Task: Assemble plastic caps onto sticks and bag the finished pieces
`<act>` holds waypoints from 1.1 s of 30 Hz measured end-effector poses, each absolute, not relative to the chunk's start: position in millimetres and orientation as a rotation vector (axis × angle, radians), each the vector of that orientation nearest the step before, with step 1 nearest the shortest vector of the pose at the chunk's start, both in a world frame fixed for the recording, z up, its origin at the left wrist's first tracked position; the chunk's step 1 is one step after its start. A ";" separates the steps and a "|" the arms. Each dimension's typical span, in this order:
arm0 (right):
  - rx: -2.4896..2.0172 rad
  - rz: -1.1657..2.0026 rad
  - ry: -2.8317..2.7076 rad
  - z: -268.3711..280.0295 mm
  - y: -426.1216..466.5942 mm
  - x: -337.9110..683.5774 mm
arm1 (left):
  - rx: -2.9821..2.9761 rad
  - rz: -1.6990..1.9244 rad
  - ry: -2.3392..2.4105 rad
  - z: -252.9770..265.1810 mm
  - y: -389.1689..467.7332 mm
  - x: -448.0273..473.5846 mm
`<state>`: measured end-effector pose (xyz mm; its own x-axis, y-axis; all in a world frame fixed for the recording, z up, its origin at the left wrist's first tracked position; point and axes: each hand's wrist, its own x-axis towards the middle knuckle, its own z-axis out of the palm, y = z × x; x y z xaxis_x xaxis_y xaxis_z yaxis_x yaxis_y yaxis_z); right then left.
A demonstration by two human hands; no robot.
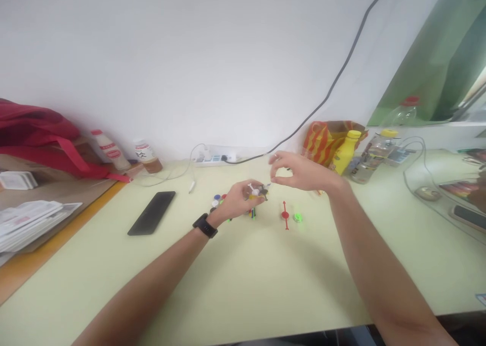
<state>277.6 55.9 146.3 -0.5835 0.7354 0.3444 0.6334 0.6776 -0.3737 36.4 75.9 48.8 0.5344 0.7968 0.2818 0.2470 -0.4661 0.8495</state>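
At a pale tabletop (235, 285), you hold a cluster of small parts (258, 191), white, yellow and dark, clamped in the fingers of your left hand (238, 199). Your right hand (298, 169) hovers just beside it, thumb and index finger curled toward each other; whether they meet, or pinch a tiny piece between them, you cannot tell from this view. The step in hand looks like close fingertip work on the held parts, and the next move seems to call for a steady left grip and a fine, well-aimed right pinch. The cluster sits at your left fingertips, raised above the table and just to the left of your right thumb. Below your right hand lie a red piece with arrow-like ends (285, 215) and, just beside it, a bright green piece (298, 218). More coloured pieces (216, 197) lie near your left hand, partly hidden by it.
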 end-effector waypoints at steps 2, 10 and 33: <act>-1.023 0.306 -2.373 148.8 57.1 278.2 | 1.947 0.892 0.809 50.0 74.9 37.1; -0.945 0.363 -2.317 159.6 48.9 278.9 | 1.812 0.870 0.748 56.0 71.9 37.6; -0.960 0.308 -2.189 155.9 47.9 260.9 | 1.592 0.827 0.564 65.1 75.0 31.0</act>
<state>260.9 47.9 155.9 -0.4673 0.7167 0.5177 0.5459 0.6945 -0.4687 31.0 75.0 65.1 0.6302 0.7503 0.1996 -0.0872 -0.1871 0.9785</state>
